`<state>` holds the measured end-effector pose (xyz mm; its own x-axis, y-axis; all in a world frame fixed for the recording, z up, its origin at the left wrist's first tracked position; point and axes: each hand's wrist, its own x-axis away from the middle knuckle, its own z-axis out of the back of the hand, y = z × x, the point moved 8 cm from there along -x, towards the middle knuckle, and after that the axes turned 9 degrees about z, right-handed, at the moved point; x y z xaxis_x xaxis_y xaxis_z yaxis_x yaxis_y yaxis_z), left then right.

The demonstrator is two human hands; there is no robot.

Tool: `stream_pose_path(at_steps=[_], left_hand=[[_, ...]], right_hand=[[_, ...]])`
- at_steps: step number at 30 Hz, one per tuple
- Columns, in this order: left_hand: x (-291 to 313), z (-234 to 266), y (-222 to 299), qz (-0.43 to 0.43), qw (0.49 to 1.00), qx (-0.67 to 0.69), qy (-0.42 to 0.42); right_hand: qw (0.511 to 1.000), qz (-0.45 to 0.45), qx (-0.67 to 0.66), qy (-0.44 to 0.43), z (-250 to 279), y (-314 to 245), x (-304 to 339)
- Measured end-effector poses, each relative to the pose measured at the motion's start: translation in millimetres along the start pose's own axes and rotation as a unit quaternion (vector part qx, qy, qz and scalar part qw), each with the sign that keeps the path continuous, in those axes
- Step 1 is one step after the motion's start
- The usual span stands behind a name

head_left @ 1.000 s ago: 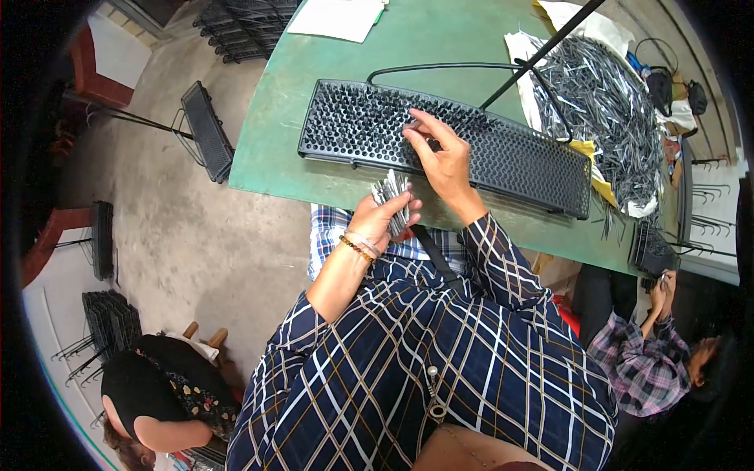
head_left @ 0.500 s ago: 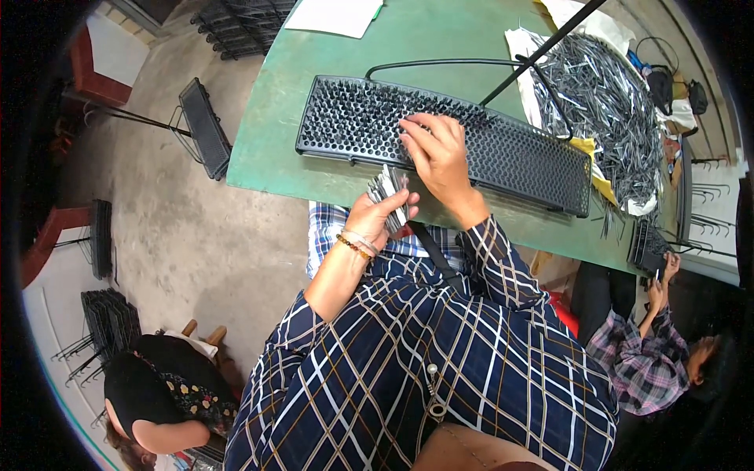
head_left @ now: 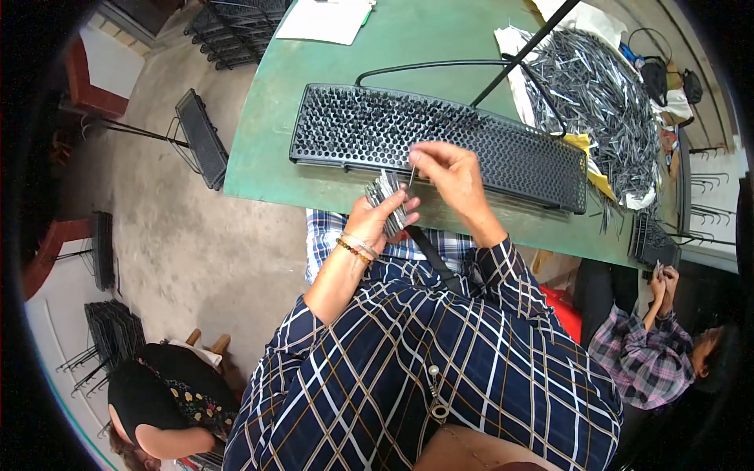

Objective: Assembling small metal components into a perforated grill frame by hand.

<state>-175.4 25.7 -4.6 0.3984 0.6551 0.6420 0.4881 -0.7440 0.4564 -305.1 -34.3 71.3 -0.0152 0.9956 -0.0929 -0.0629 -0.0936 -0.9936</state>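
A long black perforated panel (head_left: 534,169) with a wire frame lies on the green table in front of me. Short dark pieces (head_left: 338,118) stick up from many holes across its left half, while the right half shows bare holes. My left hand (head_left: 367,224) is closed round a bundle of thin grey strips (head_left: 381,192), just off the panel's near edge. Above that bundle my right hand (head_left: 459,179) pinches one thin dark strip (head_left: 413,177) between thumb and fingertips. The strip hangs roughly upright near the panel's front edge; whether its lower end touches the bundle I cannot tell.
A big heap of similar strips (head_left: 601,102) lies on white sacking at the table's right. White papers (head_left: 326,20) rest at the far left. A co-worker (head_left: 644,353) sits at right, another person (head_left: 173,400) at lower left. Another black panel (head_left: 203,141) stands left of the table.
My right hand has drawn back from over the panel toward the bundle, and a single strip now shows in its fingers. My left hand has stayed nearly still. The view has shifted slightly.
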Motion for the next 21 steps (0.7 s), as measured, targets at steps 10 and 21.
stream_pose_path(at_steps=[10, 21], left_hand=[[-4, 1, -4, 0.037, 0.999, -0.020, -0.007], [0, 1, -2, 0.013, 0.999, -0.028, -0.010]], right_hand=[[0.958, 0.222, 0.165, 0.078, -2, -20, -23], [0.857, 0.375, 0.352, 0.019, -24, -31, -8]])
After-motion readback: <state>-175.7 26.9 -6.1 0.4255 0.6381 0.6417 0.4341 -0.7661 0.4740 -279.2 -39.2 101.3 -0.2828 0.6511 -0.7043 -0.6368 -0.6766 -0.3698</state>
